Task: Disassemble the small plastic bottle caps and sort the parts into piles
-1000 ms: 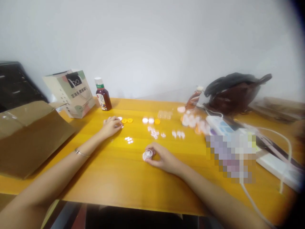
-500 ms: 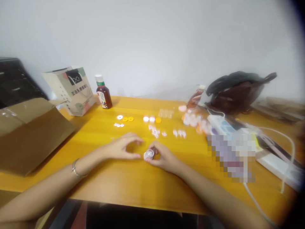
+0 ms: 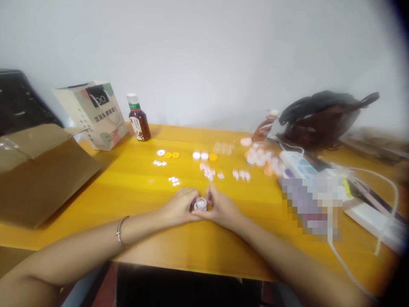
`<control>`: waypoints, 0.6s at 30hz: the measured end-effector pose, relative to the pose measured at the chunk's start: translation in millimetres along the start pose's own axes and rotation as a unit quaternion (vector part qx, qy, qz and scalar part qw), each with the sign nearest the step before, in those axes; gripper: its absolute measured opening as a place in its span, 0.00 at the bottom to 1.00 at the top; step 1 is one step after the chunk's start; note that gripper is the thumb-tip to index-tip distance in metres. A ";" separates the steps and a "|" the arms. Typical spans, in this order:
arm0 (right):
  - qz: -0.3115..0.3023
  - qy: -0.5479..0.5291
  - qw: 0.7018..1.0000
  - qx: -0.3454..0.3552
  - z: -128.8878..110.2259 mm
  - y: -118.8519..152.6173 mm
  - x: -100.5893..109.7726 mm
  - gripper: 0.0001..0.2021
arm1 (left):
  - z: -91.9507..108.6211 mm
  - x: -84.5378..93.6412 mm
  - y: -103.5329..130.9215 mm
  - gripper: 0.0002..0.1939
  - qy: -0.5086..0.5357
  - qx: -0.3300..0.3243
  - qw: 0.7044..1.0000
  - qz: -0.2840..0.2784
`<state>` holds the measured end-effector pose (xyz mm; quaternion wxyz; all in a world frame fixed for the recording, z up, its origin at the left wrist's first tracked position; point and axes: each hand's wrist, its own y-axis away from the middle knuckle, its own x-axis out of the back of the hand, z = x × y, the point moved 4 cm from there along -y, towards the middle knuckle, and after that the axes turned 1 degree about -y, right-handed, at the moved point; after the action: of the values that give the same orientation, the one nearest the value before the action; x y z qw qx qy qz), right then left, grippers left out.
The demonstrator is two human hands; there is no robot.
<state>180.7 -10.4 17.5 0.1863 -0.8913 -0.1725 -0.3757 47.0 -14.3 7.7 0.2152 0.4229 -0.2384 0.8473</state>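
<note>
Between my two hands is a small clear round plastic piece [image 3: 200,204], like a little cup, with its round top facing up. My left hand [image 3: 182,207] closes on its left side, fingers curled and thumb low. My right hand [image 3: 222,208] grips it from the right with thumb and curled fingers. Just beyond the hands lie several small white pieces [image 3: 174,181]. Farther back are a white ring-shaped disc [image 3: 160,152], yellow discs [image 3: 171,155], white round caps [image 3: 200,156] and a yellow cap [image 3: 212,157]. Small pale parts [image 3: 207,172] lie scattered near them.
An open cardboard box [image 3: 44,170] and a paper bag [image 3: 96,115] stand left, beside a dark red bottle [image 3: 139,119]. To the right are a pile of white and orange caps [image 3: 260,157], a second bottle [image 3: 264,127], a dark bag [image 3: 319,121] and white cables [image 3: 380,175].
My left hand has moved right and closed on the clear round piece, which my right hand was holding. The small white pieces beyond the left hand have come into view.
</note>
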 end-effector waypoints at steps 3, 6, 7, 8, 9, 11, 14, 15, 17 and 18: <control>0.024 0.096 0.995 0.002 -4.1 0.0 0.6 0.21 | -0.6 -0.7 1.3 0.19 -0.006 0.011 1.000 0.013; 0.019 0.127 0.992 0.014 -7.4 0.1 -2.8 0.20 | 1.0 -0.1 1.9 0.16 0.006 0.011 1.000 0.023; 0.017 0.128 0.992 0.013 -7.7 0.3 -4.0 0.20 | 2.2 0.5 2.0 0.14 0.015 0.007 1.000 0.023; 0.016 0.127 0.992 0.011 -7.7 0.5 -4.9 0.19 | 3.5 1.1 2.0 0.13 0.024 0.004 0.999 0.022; 0.017 0.127 0.992 0.007 -7.6 0.6 -5.6 0.18 | 4.8 1.8 2.1 0.12 0.032 0.002 0.999 0.022; 0.020 0.130 0.991 0.001 -7.4 0.8 -6.2 0.17 | 6.3 2.6 2.2 0.10 0.047 0.004 0.999 0.018; 0.015 0.135 0.991 0.001 -8.2 0.8 -6.4 0.16 | 5.9 2.4 2.1 0.10 0.067 0.016 0.998 0.010; 0.014 0.137 0.991 0.002 -8.5 0.7 -6.2 0.16 | 5.3 2.1 1.9 0.10 0.074 0.020 0.997 0.008; 0.013 0.136 0.991 0.004 -8.9 0.8 -5.7 0.16 | 4.1 1.7 1.5 0.11 0.087 0.025 0.996 0.004; 0.011 0.133 0.991 0.006 -9.1 0.9 -5.7 0.15 | 3.8 1.6 1.3 0.11 0.091 0.024 0.996 0.002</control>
<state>171.9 -16.4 19.0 0.2170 -0.8339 -0.1385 -0.4882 47.8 -17.3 10.7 0.2244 0.3486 -0.1977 0.8883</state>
